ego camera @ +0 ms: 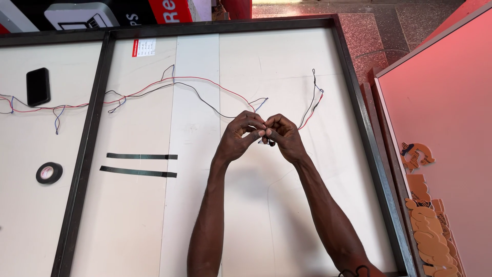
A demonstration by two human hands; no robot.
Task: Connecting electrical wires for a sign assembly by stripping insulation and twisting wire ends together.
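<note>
Where fingers meet, wire ends [264,142] (hidden).

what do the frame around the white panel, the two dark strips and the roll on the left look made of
Frame: probably painted or coated metal; thin, straight, dark bars with a dull sheen.
Two dark strips: likely black plastic insulating tape; flat, slightly glossy, lying stuck on the white panel.
Roll: seemingly the same tape, wound black around a pale core.
Both hands, left hand and right hand, pinch the thin wires, apparently plastic-sheathed.
</note>
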